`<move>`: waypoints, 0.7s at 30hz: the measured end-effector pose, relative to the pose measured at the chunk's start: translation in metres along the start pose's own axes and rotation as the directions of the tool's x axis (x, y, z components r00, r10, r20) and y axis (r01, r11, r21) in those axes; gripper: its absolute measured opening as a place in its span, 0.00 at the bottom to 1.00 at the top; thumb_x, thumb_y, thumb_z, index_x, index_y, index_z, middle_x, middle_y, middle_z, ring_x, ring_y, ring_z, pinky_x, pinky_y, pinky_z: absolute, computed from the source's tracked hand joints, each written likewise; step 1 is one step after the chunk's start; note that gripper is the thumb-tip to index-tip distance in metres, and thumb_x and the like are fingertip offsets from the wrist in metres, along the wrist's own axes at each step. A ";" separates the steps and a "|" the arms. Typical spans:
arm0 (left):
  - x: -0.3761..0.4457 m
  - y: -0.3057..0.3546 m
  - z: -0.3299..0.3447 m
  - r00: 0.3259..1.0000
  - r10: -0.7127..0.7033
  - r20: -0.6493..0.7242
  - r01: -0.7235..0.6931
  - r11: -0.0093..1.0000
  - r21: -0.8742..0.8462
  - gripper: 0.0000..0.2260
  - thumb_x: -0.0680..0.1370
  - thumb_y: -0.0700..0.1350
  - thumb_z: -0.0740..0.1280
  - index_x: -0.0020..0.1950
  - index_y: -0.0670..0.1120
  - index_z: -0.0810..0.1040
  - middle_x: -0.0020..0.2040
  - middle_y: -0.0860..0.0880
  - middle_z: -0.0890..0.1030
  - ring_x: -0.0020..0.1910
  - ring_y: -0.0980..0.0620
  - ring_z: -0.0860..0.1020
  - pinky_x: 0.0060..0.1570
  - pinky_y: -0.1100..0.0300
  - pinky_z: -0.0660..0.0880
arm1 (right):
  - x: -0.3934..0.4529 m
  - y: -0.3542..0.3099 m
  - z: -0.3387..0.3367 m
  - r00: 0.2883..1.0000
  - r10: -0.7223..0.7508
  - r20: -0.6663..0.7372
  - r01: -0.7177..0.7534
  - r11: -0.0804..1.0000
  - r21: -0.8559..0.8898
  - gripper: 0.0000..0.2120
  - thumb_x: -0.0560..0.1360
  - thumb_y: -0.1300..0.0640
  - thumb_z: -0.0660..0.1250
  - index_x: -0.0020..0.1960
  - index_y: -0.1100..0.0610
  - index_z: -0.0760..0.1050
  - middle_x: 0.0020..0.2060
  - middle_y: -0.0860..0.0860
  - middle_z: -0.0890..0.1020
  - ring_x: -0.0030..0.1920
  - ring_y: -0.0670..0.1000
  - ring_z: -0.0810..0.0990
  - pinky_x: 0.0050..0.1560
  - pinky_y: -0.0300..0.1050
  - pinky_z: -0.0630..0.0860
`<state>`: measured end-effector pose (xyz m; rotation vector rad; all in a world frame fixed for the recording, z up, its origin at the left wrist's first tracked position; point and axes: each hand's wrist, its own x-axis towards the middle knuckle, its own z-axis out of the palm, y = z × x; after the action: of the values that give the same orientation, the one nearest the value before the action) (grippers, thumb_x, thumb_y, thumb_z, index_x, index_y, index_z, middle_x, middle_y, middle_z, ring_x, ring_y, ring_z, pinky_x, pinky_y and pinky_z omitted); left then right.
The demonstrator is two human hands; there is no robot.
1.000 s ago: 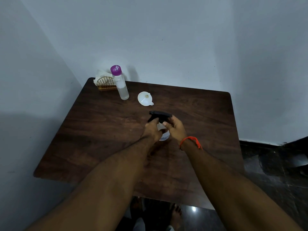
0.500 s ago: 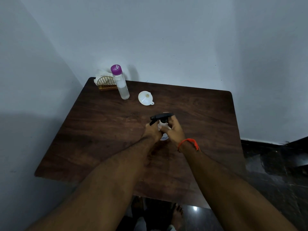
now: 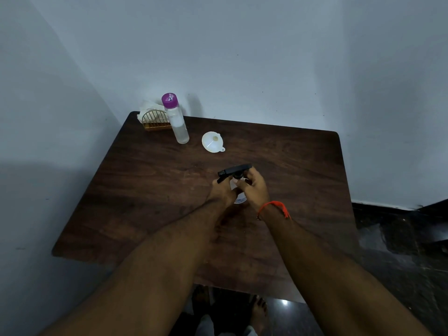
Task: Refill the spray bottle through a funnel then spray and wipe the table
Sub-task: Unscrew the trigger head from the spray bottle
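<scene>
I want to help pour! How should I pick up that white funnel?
Pinch the funnel's wide round rim, coming from above. It sits wide mouth up on the table, apart from the purple-capped bottle, so the rim is open all around. Its small side tab also offers a hold.

Both bare forearms are reaching forward and converging. The left grip (image 3: pixel 221 192) is curling closed, knuckles up; the right grip (image 3: pixel 254 187) is sitting just beside it, fingers (image 3: pixel 242 183) pinching inward, an orange thread (image 3: pixel 274 207) circling its wrist.

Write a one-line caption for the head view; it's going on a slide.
Both hands grip the spray bottle at its black trigger head, funnel waiting behind.
</scene>
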<state>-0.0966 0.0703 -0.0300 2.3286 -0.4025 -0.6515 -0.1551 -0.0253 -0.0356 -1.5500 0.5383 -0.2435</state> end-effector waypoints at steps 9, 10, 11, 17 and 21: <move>0.008 -0.011 0.002 0.999 0.015 0.030 -0.016 1.000 0.021 0.26 0.75 0.53 0.72 0.71 0.46 0.72 0.67 0.41 0.76 0.65 0.41 0.75 0.65 0.47 0.72 | 0.003 -0.010 -0.004 0.995 -0.095 -0.044 0.097 0.993 0.065 0.14 0.73 0.60 0.74 0.57 0.51 0.79 0.55 0.49 0.84 0.60 0.50 0.81 0.64 0.56 0.76; 0.006 -0.009 0.000 0.999 0.041 0.023 -0.042 0.999 0.017 0.25 0.75 0.51 0.72 0.70 0.44 0.73 0.65 0.41 0.78 0.64 0.41 0.76 0.64 0.48 0.73 | 0.003 -0.016 -0.005 0.993 -0.088 -0.078 0.097 0.989 0.113 0.14 0.73 0.62 0.74 0.58 0.54 0.79 0.54 0.52 0.85 0.58 0.51 0.82 0.63 0.55 0.77; 0.005 -0.008 -0.002 0.998 0.054 0.018 -0.054 0.999 0.006 0.23 0.75 0.49 0.73 0.68 0.43 0.74 0.63 0.41 0.79 0.62 0.42 0.77 0.62 0.50 0.73 | 0.004 -0.024 -0.007 0.990 -0.081 -0.115 0.100 0.980 0.174 0.15 0.73 0.65 0.73 0.59 0.59 0.79 0.53 0.54 0.85 0.56 0.51 0.83 0.60 0.52 0.79; 0.005 -0.008 -0.003 0.997 0.073 0.006 -0.073 0.997 -0.004 0.25 0.74 0.51 0.74 0.67 0.43 0.74 0.63 0.44 0.80 0.61 0.45 0.77 0.60 0.56 0.72 | 0.010 -0.077 -0.032 0.947 -0.151 -0.285 0.240 0.921 0.308 0.13 0.73 0.68 0.72 0.57 0.63 0.77 0.46 0.56 0.85 0.49 0.58 0.83 0.51 0.51 0.81; 0.005 -0.006 -0.004 0.997 0.079 0.017 -0.080 0.997 0.025 0.26 0.74 0.52 0.74 0.69 0.43 0.73 0.66 0.44 0.78 0.63 0.44 0.76 0.63 0.54 0.72 | 0.006 -0.104 -0.045 0.929 -0.186 -0.321 0.304 0.877 0.372 0.11 0.75 0.68 0.70 0.57 0.67 0.76 0.43 0.59 0.84 0.42 0.58 0.84 0.45 0.49 0.82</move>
<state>-0.0899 0.0747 -0.0331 2.3203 -0.5111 -0.6307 -0.1516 -0.0706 0.0682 -1.1656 0.4639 -0.7368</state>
